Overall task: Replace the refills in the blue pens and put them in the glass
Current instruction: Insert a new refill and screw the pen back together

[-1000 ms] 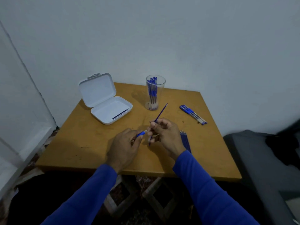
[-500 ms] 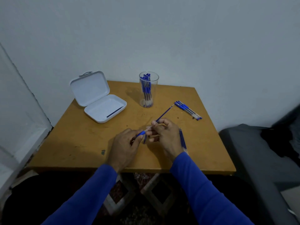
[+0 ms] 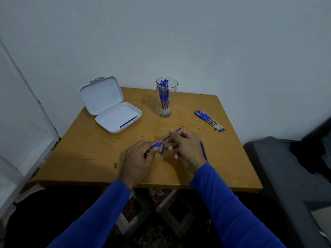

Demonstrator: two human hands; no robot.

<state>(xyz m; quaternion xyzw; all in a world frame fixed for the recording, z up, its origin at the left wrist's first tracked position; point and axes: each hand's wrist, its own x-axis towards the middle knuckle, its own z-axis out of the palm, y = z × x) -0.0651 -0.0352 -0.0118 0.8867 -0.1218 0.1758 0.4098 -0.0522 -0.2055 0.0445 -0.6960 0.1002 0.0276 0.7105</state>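
Both hands are working right over the middle of the table (image 3: 75, 158), in front of the glass (image 3: 166, 97). The left hand (image 3: 138, 161) has its fingers curled in, pinching the blue grip end of a pen (image 3: 156, 145) between thumb and forefinger. The right hand (image 3: 186, 149) pinches a thin blue refill (image 3: 174, 133) — the refill runs in line with the pen and its tip points up toward the glass, clear of the knuckles. The other fingers of that hand are loosely curled, and a small blue piece shows between the two hands; I cannot tell which hand has it.

The glass stands upright near the far edge of the table with a cluster of blue pens (image 3: 163, 97) in it. To the right of the glass, a small group of loose pens (image 3: 209, 120) lies flat, side by side. Nearer than those, just behind the right wrist, some blue refills (image 3: 203, 151) lie on the table. To the left of the glass sits a white case (image 3: 109, 104), lid open and tilted back — one dark refill (image 3: 129, 121) lies inside its tray.
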